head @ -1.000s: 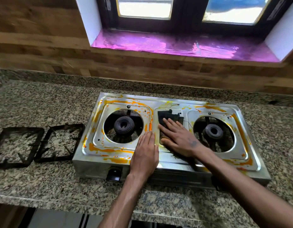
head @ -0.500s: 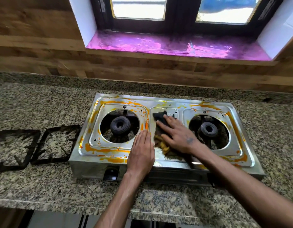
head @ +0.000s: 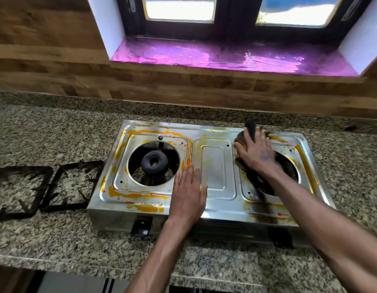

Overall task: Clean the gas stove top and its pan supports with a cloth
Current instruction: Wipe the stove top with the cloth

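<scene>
A steel two-burner gas stove (head: pixel 214 166) sits on the granite counter, smeared with orange stains around both burner wells. My left hand (head: pixel 188 194) lies flat and open on the stove's front, between the left burner (head: pixel 154 162) and the centre panel. My right hand (head: pixel 256 151) presses a dark, stained cloth (head: pixel 248 132) against the back left corner of the right burner well, covering most of that burner. Two black pan supports (head: pixel 46 187) lie side by side on the counter to the stove's left.
The granite counter (head: pixel 56 134) runs wide on both sides of the stove, with a wooden backsplash behind. A window sill (head: pixel 225 58) lined with pink foil sits above. Two black knobs (head: pixel 141 226) stick out of the stove's front face.
My right hand has carried the cloth from the centre panel up and right to the back of the right burner well. The centre panel now looks wiped. My left hand stays put.
</scene>
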A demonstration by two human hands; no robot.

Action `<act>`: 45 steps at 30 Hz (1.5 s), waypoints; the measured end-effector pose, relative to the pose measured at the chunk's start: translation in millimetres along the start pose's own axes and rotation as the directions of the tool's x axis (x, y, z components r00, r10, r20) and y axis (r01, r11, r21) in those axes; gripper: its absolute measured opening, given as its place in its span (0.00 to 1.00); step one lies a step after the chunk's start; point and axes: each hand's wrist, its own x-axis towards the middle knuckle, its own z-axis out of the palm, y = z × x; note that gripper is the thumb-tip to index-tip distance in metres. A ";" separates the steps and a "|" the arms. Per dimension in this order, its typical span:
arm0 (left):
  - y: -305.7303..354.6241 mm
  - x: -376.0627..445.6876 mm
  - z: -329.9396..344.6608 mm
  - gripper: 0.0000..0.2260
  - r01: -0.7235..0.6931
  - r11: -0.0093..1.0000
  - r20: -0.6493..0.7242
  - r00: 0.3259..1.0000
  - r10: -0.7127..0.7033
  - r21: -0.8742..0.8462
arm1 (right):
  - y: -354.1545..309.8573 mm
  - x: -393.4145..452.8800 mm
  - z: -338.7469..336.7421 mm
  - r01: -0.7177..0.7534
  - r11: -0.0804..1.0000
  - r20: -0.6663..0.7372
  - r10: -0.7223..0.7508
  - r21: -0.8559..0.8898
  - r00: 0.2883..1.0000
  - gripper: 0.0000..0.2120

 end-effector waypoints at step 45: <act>37.9 13.9 24.7 0.26 -0.057 0.998 0.061 0.997 0.057 0.007 | 153.8 -182.8 0.2 -0.167 0.966 0.057 0.159 0.195 0.986 0.30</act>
